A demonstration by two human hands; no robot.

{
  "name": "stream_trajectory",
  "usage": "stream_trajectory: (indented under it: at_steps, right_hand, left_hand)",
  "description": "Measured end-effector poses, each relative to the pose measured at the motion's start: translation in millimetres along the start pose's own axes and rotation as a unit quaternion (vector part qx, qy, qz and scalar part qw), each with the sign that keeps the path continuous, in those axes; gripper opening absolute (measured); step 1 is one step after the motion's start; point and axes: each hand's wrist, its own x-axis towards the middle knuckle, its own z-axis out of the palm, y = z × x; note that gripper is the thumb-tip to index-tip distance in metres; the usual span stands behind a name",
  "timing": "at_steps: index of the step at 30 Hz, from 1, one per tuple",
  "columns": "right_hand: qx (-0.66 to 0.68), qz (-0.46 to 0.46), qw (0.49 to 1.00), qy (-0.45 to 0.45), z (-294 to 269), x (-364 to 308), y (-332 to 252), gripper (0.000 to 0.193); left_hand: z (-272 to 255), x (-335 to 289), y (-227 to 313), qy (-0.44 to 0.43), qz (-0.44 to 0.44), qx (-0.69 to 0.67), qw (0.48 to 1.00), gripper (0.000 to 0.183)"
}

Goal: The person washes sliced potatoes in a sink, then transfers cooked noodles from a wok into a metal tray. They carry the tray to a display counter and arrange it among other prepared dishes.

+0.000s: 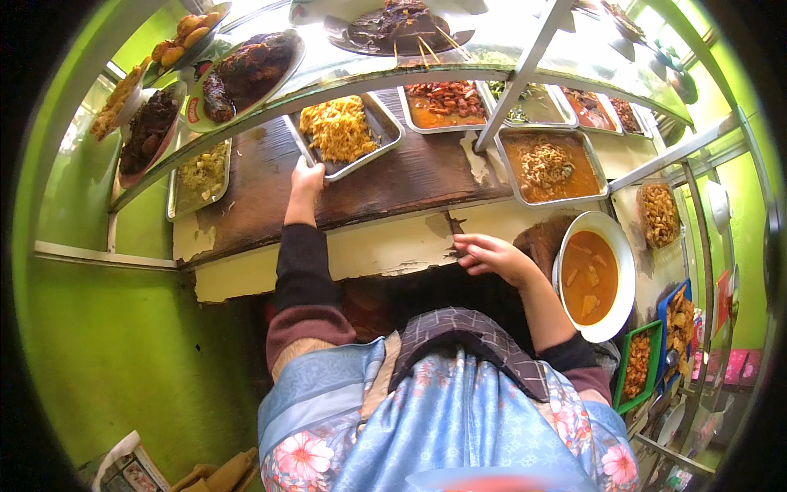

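Observation:
My left hand (307,182) reaches forward and grips the near left corner of a metal tray (392,131), which sits on the dark wooden counter. Yellow shredded food (337,129) is heaped at the left side of that tray, and bare metal shows at its right. Over the counter's front edge hangs my right hand (492,259), with nothing in it and its fingers apart. Right of that hand stands a large white bowl (625,305) of orange soup (588,277) with pale chunks.
A tray of noodle-like food in orange sauce (547,166) stands right of the wooden counter (262,193). Above hangs a glass shelf (500,66) with plates of dark meat. A metal post (518,78) rises between trays. Green (637,369) and blue (677,332) baskets hold fried food at right.

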Motion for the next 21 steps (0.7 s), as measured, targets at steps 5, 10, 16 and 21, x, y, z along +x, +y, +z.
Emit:
stream_trajectory:
  at_steps: [5, 10, 16, 21]
  right_hand:
    - [0.046, 0.005, 0.995, 0.087, -18.1, -54.3, 30.4, 0.045]
    - [0.138, -0.012, 0.977, 0.164, -34.1, -87.1, 60.3, 0.042]
    - [0.178, 0.006, 0.965, 0.191, -29.8, -80.8, 67.7, 0.038]
    - [0.137, 0.015, 0.98, 0.141, -17.3, -56.6, 48.1, 0.037]
  left_hand:
    - [-0.7, 87.5, -7.0, -0.073, 0.057, 0.091, 0.992, 0.036]
    - [16.7, 118.2, 2.1, -0.11, 0.095, 0.21, 0.967, 0.041]
    - [25.7, 98.1, 18.3, -0.03, 0.18, 0.188, 0.965, 0.037]
    - [26.7, 95.1, 15.0, -0.043, 0.173, 0.111, 0.978, 0.037]
